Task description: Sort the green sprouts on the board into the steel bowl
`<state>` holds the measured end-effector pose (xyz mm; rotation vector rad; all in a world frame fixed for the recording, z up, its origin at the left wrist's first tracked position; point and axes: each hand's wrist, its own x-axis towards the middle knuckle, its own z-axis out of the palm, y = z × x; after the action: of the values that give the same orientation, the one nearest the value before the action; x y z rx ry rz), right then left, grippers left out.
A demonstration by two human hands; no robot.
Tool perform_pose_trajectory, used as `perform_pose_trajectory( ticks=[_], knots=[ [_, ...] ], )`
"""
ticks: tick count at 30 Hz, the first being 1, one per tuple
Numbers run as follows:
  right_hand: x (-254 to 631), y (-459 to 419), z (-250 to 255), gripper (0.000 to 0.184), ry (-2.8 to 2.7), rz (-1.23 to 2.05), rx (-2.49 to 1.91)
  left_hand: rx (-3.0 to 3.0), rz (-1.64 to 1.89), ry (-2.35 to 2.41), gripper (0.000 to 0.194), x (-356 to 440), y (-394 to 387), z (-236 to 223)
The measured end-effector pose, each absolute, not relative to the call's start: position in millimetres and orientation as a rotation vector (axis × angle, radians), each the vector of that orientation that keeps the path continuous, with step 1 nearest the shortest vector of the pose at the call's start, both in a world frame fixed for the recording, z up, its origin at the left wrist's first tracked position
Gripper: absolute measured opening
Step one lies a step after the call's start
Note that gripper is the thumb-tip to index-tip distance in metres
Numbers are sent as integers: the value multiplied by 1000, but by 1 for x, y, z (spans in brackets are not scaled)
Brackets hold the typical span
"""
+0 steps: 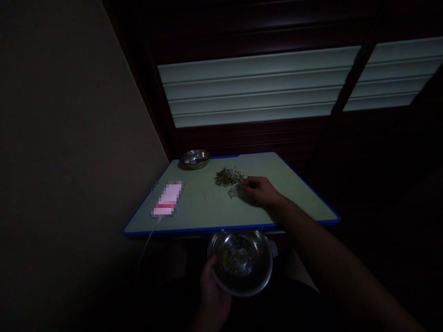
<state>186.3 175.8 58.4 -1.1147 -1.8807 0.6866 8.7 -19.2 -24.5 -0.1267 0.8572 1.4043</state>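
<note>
My left hand (215, 290) grips the rim of a metal bowl (265, 276), held tilted just below the near edge of the table. Some small greenish bits lie inside that bowl. Over the tabletop, my right hand (259, 189) has its fingers pinched on a small clear piece of plastic (236, 190), whose exact kind is too dim to make out. Its lower end touches or nearly touches the surface. Right behind it spreads a pile of small green beans or grains (226, 177), with a whitish patch on its right side.
The pale green table (194, 212) has a blue rim. A second metal bowl (195, 159) stands at its back left corner. On the left lies a phone (168, 198) with a white cable (148, 240) hanging over the edge. A wall (86, 138) and slatted doors (252, 87) enclose the table.
</note>
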Motion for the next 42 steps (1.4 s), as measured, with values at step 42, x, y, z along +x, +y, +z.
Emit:
perform_pose_trajectory(
  ticks=[42],
  knots=[
    [179,175,58,16,-1886,516,-1165,-71,1399,855,17,10,-20,-28]
  ],
)
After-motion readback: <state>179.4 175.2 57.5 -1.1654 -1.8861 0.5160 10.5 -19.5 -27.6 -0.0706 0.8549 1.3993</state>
